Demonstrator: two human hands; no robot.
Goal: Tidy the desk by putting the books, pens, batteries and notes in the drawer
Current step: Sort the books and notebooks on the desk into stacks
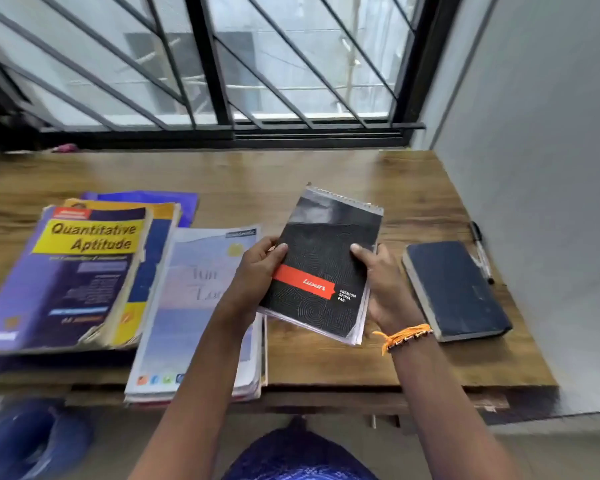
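Wooden tabletop (326, 174) under a barred window, bare along its far strip and carrying everything else toward the near edge. Largest load on the left: a thick stack topped by the Quantitative Aptitude book (70, 275), more volumes beneath it. Just to its right, a pale magazine pile (194, 306), its near end overhanging the edge; worth squaring or clearing early, since a nudge from a forearm could tip it off. On the right, lying flat, a dark blue hardback (454, 289), and beyond it against the wall a pen (482, 251). Held above the tabletop between pile and hardback, tilted and clear of the surface: the black spiral pad (323, 268), with loose sheets fanning out at its lower end. Left hand (253, 275) gripping the left edge, fingers curled under and thumb on the cover; right hand (381, 289) pinching the right edge likewise, thumb on top. Best to tap the loose sheets flush against the tabletop before moving, keep both grips until the pad is low and level, and free one hand only for the drawer. No open drawer in sight; a closed front perhaps under the near edge, hard to tell through the blur. No batteries visible.
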